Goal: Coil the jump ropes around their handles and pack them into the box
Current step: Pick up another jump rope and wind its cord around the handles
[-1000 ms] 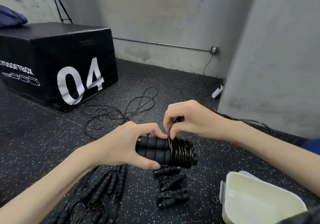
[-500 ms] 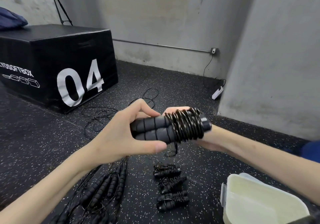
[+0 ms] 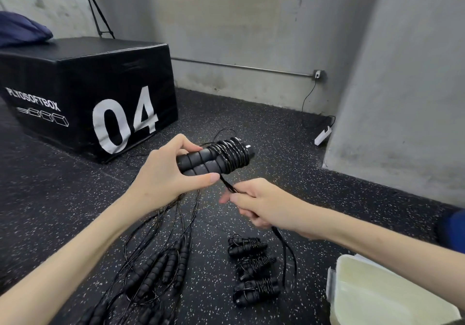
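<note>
My left hand (image 3: 163,173) grips a pair of black jump rope handles (image 3: 201,163), held side by side above the floor, with thin black rope coiled around their far end (image 3: 231,154). My right hand (image 3: 259,205) is below them, closed on the loose rope end (image 3: 227,185) that runs down from the coil and trails past my wrist. Three wound jump ropes (image 3: 251,269) lie in a column on the floor. A pile of uncoiled ropes with handles (image 3: 161,269) lies at the lower left. The pale plastic box (image 3: 372,297) sits at the lower right.
A black plyo box marked 04 (image 3: 83,98) stands at the left with a blue cushion (image 3: 22,28) on it. Grey walls close the back and right. A white power strip (image 3: 323,135) lies by the wall. The floor is speckled black rubber.
My left hand lifted the handles up and away. My right hand came from behind the coil to below it and now pulls the rope end downward.
</note>
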